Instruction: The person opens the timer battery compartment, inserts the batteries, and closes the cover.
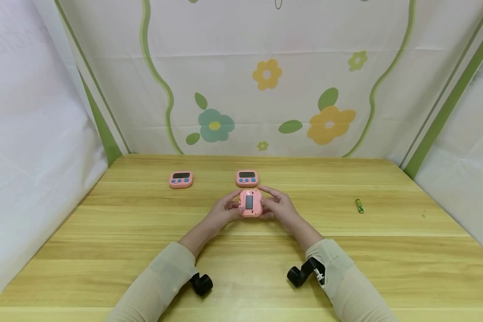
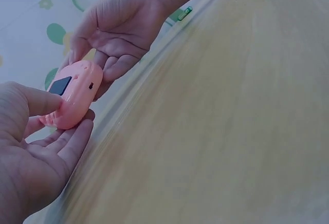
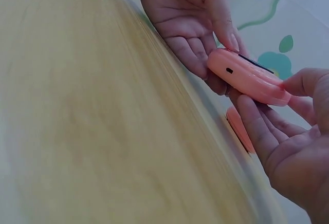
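Note:
A pink digital timer is held between both hands above the table, its back with a dark rectangle turned towards the head camera. The left hand grips one end, its thumb on the back face and its fingers underneath, as the left wrist view shows. At the opposite end the right hand pinches the timer between thumb and fingers. A small slot shows in the rounded edge of the timer in the right wrist view. Just behind the hands lies a second pink timer, its screen and blue buttons upward.
Farther left on the wooden table is a third pink timer, face up. A green battery lies to the right. A white cloth with printed flowers hangs behind the table's far edge.

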Motion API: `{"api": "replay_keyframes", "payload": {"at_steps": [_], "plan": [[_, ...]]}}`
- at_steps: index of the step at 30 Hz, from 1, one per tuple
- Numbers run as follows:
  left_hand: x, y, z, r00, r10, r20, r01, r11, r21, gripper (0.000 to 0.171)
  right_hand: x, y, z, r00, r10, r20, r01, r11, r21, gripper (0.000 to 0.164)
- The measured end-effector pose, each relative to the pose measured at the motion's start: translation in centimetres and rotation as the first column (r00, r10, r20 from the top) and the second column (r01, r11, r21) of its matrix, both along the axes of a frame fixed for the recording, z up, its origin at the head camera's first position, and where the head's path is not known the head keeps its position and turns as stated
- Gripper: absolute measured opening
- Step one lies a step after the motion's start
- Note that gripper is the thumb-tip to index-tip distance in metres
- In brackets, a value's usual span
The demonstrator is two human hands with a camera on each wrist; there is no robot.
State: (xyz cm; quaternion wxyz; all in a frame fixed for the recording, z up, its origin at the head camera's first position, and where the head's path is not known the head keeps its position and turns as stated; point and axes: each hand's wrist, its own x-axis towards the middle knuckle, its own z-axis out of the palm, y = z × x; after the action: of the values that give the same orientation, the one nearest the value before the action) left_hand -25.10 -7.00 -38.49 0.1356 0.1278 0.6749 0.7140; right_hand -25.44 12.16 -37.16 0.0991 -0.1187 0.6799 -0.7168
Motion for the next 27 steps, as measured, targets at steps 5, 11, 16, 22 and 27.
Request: {"api": "replay_keyframes", "payload": {"at_steps": [5,11,16,22,27], "plan": [[0.01,0.15,0.15,0.999,-0.017,0.047,0.016,1.000,0.011,0.060,-0.12,0.24,-0.27,0.998,-0.004,0.070,0.004,1.000,0.005,0.045],[0.01,0.23,0.18,0.997,-0.040,0.065,0.039,0.999,0.011,0.062,-0.17,0.37,-0.48,0.995,0.014,0.101,-0.015,1.000,0.008,0.046],[0.03,0.21,0.11,0.996,-0.050,0.069,0.049,0.999,0.017,0.061,-0.19,0.37,-0.62,0.995,0.046,0.092,-0.047,0.999,0.007,0.048],[0.25,0.18,0.30,0.995,-0.054,0.079,0.054,0.999,0.005,0.064,-0.24,0.36,-0.79,0.990,0.074,0.119,-0.076,0.997,0.017,0.048],[0.47,0.21,0.74,0.994,-0.054,0.099,0.054,0.999,0.007,0.063,-0.22,0.43,-0.81,0.989,0.089,0.119,-0.093,0.995,0.024,0.048]]}}
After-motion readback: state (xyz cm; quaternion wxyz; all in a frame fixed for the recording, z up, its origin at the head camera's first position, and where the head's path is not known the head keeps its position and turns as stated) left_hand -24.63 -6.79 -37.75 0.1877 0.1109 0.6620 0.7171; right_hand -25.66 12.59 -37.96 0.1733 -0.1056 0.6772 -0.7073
